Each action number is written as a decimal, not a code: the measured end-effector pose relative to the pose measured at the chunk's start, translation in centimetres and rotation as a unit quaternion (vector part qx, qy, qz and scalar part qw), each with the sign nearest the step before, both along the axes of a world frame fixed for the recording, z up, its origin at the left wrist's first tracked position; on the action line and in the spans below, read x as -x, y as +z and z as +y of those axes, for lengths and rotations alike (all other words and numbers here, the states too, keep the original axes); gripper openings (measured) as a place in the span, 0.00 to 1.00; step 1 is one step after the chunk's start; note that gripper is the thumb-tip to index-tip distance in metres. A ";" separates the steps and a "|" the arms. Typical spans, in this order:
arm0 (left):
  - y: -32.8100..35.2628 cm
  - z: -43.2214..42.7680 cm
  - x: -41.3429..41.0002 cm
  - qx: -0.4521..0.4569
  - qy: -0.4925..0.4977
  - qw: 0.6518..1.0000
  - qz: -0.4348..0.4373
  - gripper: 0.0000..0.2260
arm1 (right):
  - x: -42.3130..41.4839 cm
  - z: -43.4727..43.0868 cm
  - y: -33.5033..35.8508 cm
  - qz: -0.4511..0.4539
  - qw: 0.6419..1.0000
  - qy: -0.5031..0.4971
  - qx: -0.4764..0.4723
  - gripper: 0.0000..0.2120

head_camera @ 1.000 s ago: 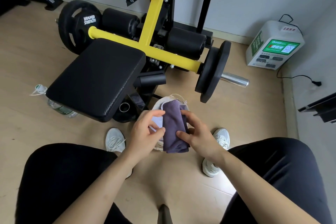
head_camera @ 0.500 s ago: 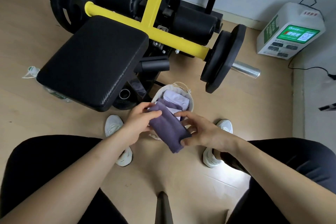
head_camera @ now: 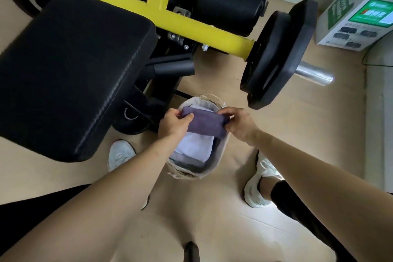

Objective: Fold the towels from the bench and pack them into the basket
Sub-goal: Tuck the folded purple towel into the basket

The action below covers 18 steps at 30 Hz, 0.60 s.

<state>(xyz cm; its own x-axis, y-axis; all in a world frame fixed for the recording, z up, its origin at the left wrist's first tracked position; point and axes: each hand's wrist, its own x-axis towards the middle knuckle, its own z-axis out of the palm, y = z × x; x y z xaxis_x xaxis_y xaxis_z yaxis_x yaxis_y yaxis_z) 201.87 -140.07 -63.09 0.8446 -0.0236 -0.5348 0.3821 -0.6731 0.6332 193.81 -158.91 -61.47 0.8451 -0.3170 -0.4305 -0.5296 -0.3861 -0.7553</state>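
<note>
A folded purple towel [head_camera: 205,122] lies crosswise over the far half of the cloth-lined basket [head_camera: 214,168], which stands on the floor between my feet. My left hand [head_camera: 173,122] pinches the towel's left end and my right hand [head_camera: 238,122] pinches its right end. Inside the basket a folded white towel [head_camera: 196,144] lies on top of darker folded towels. The black padded bench [head_camera: 70,66] at the left has nothing on it.
The yellow-framed gym machine [head_camera: 170,13] with a black weight plate [head_camera: 276,55] and steel bar end stands just behind the basket. A white and green box [head_camera: 357,19] sits at the far right by the wall. My white shoes [head_camera: 120,154] flank the basket on the wooden floor.
The towel has turned from lengthwise to crosswise and dropped down over the basket. Both hands moved forward with it, and the camera has come closer to the basket.
</note>
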 end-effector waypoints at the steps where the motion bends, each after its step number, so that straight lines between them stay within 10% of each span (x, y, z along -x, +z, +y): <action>1: -0.9 -0.2 -0.4 -0.029 -0.021 0.999 -0.010 0.18 | -0.5 -0.3 -1.2 0.003 1.000 -0.001 0.005 0.26; 6: -4.8 -0.7 -1.6 -0.165 -0.120 0.973 -0.106 0.20 | -1.1 -0.3 -6.6 -0.014 0.986 0.086 0.141 0.26; 12: -6.8 -1.3 -1.4 -0.232 -0.183 0.938 -0.181 0.19 | 1.2 1.1 -9.4 -0.158 0.891 0.271 0.329 0.22; 18: -8.1 0.7 0.1 -0.179 -0.245 0.911 -0.280 0.19 | 1.1 2.2 -10.1 0.049 0.887 0.356 0.288 0.42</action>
<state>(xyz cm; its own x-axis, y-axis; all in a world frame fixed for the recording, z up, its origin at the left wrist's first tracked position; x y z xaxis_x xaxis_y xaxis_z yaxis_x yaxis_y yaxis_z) 201.76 -139.41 -71.18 0.9225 -0.3796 -0.0701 -0.3352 -0.8779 0.3420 192.74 -156.71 -71.61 0.8866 0.0911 -0.4535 -0.0485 -0.9567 -0.2870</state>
